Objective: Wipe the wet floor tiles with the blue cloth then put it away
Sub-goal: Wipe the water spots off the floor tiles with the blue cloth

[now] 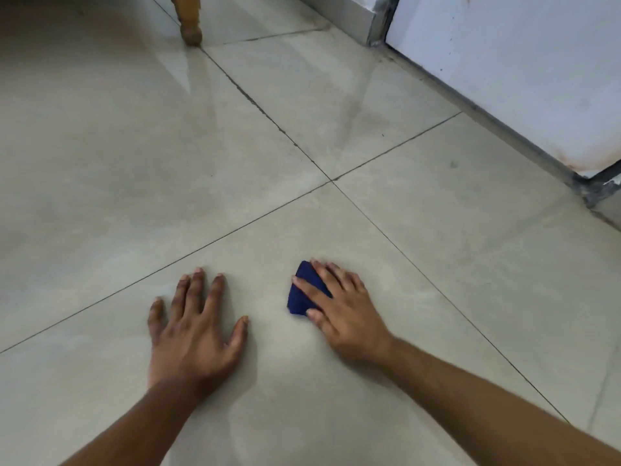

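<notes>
- We see the cloth (300, 295), dark blue and folded small, lying on a pale floor tile (420, 264) near the bottom centre of the view.
- Its long axis runs from near-left to far-right, tilted only a little off the near–far line; a narrow corner points far, the broader end points near.
- Our right hand (339, 311) lies palm down over the cloth's right half, fingers spread flat and pressing it to the tile; the thumb rests by the near end. The hand is not closed around the cloth.
- Our left hand (195, 334) rests flat on the same tile, left of the cloth and apart from it, fingers splayed and holding nothing.
- Both bare forearms enter from the near edge.
- Dark grout lines (268, 119) cross just beyond the hands, dividing the floor into large tiles; the far tiles carry a glossy sheen with pale streaks.
- A wooden furniture leg (190, 25) stands on the floor at far left.
- A white panel (521, 62) with a rust-stained lower corner runs along the right side, its base touching the floor.
- We see no container in the view.
</notes>
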